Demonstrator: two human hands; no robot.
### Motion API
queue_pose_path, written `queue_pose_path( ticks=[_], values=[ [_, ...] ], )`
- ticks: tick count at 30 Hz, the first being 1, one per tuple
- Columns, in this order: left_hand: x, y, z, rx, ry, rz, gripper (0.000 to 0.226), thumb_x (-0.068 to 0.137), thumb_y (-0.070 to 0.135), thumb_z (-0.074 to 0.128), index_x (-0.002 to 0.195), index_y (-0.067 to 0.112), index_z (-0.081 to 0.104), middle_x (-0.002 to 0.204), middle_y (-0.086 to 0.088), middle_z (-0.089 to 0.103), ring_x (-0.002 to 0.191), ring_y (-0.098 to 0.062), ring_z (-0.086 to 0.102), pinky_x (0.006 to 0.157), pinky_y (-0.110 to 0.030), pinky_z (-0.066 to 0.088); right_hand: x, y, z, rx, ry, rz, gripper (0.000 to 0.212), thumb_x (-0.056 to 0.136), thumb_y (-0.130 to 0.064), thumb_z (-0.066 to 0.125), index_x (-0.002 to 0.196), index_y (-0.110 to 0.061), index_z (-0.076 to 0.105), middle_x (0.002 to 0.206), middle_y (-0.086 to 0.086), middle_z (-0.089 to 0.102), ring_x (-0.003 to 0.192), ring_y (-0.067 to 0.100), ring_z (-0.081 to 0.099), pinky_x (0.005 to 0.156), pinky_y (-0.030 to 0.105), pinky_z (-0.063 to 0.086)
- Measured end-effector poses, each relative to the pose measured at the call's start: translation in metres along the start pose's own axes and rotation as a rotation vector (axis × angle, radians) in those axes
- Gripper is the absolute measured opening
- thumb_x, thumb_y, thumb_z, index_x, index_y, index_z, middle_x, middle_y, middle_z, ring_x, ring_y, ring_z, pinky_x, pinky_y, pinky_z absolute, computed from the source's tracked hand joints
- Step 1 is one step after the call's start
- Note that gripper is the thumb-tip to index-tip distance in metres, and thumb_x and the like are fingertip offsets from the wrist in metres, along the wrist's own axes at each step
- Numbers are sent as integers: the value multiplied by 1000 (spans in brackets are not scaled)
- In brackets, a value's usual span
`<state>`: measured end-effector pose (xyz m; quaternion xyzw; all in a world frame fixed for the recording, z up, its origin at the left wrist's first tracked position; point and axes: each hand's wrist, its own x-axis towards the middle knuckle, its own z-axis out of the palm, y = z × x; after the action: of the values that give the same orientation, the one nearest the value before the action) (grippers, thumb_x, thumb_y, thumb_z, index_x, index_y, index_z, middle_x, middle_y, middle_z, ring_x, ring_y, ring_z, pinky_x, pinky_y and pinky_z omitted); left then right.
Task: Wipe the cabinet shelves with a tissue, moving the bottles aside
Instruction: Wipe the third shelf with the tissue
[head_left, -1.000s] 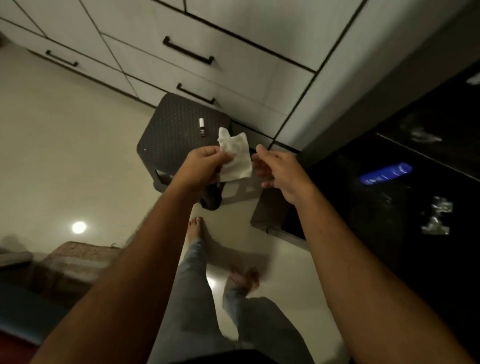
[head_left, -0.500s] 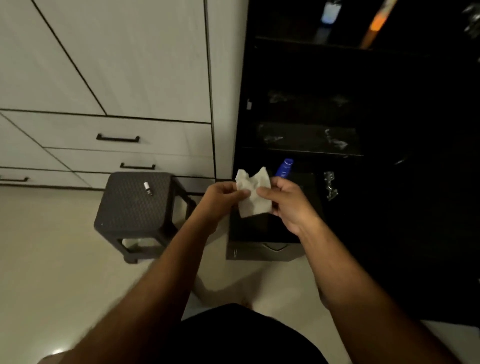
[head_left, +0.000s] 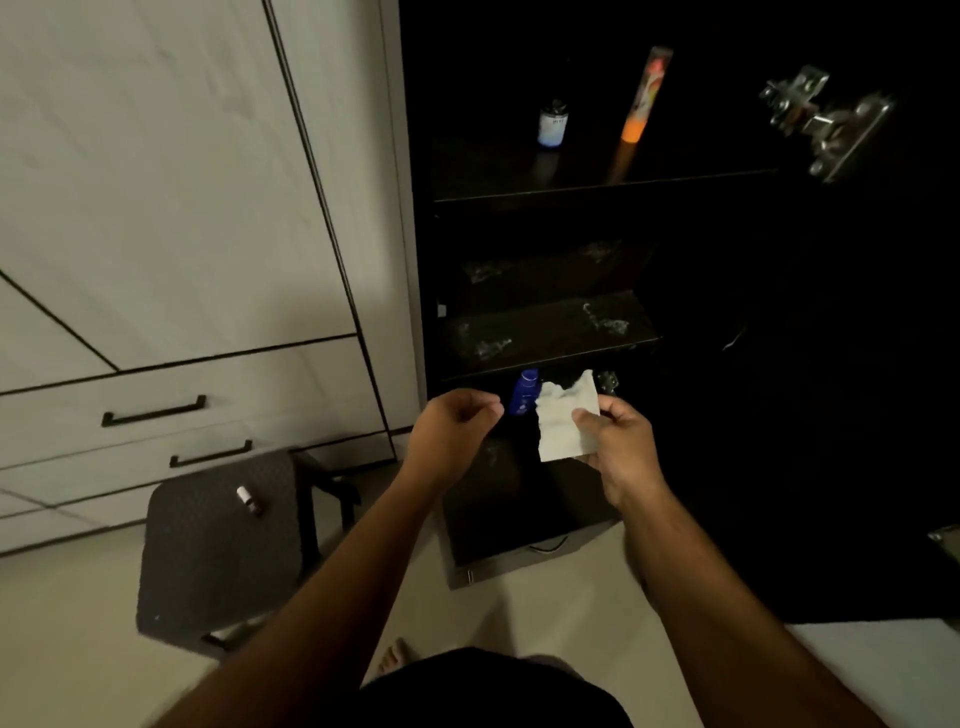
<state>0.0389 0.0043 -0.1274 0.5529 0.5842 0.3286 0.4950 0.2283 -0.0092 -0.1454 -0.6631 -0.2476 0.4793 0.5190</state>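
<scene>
While right hand (head_left: 618, 441) pinches the tissue (head_left: 563, 421), left hand (head_left: 452, 431) hangs curled.

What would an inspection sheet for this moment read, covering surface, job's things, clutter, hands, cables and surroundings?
Surface: dark cabinet shelves, whitish smears on the middle one.
Job's things: tissue pinched in the right hand; small dark bottle and orange tube upright on the upper shelf; blue bottle on a lower shelf.
Clutter: small vial lying on the dark stool.
Hands: left hand loosely curled, holding nothing.
Cables: nothing seen.
Surroundings: white drawers with black handles, metal door hinge, pale floor.
</scene>
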Motion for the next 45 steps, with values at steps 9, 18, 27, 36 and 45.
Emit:
queue_pose_path(
  ticks=[9,18,27,36,45],
  values=[
    [46,20,15,140,-51,129,16,90,29,65,105,29,71,90,22,65,97,0,63,90,-23,47,41,-6,-34,-361,290,-246,11,95,-15,61,103,-14,68,96,3,71,90,19,68,83,40,57],
    [96,35,56,583,55,289,45,95,39,54,138,24,51,140,1,53,128,-15,49,104,-27,38,142,-86,-21,-965,302,-737,25,96,-9,53,115,-12,68,101,9,72,92,25,70,81,33,58],
    [108,20,90,845,44,259,55,97,45,48,148,26,37,158,1,29,148,-16,17,119,-34,13,157,-20,-26,-1385,-372,-643,72,98,-58,16,156,-16,8,160,-4,-8,151,18,-10,123,38,-1],
    [112,21,85,764,47,266,54,96,41,53,146,25,41,155,0,34,146,-16,21,119,-34,13,181,-50,-21,-1491,-317,-319,94,88,-75,5,155,-10,-6,162,8,-19,148,20,-22,121,39,-12],
    [129,22,68,688,81,335,43,91,21,60,134,19,57,145,-2,49,138,-19,38,116,-34,25,152,-37,-26,-1414,-488,-442,70,101,-56,15,156,-17,-2,163,-3,-16,147,9,-20,115,26,-16]
  ],
)
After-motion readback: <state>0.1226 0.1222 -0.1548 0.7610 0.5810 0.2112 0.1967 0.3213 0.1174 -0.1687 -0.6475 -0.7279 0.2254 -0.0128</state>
